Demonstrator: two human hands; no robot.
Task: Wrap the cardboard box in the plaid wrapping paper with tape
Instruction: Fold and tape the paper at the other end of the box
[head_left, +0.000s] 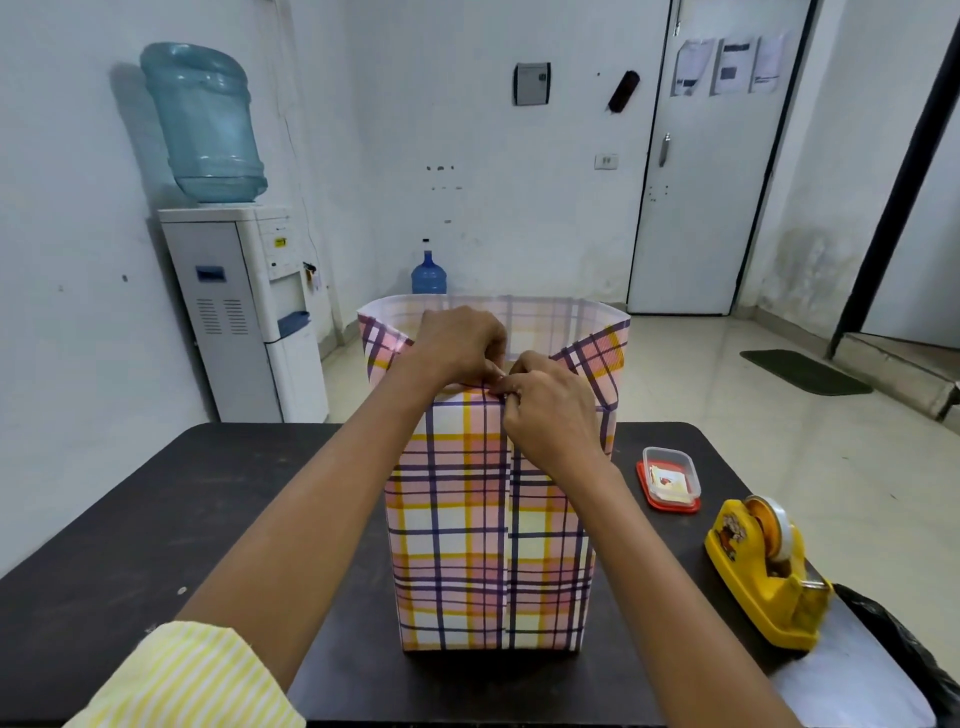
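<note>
folding down the open top at the seam

head view: the plaid wrapping paper (488, 530) stands as a tall sleeve in the middle of the dark table (156, 519). the cardboard box is inside it and fully covered. a vertical seam runs down the near face. above the box's top edge the paper rises loose and open, its pale inner side showing at the back.

the left hand (460, 343) and right hand (550, 410) meet at the top of that seam. both have curled fingers pinching the paper's edge, and whether a bit of tape sits between them is too small to tell.

to do this fold well, i would press the near flap flat along the box's edge first. then i would crease outward from the seam, so the side wings fold evenly and the plaid lines stay matched.

the yellow tape dispenser (763, 566) sits on the table to the right, within easy reach. a small lidded container (670, 478) lies beyond it. behind the table stand a water dispenser (244, 312) and a white door (711, 182), with a dark mat (805, 371) on the tiled floor.
</note>
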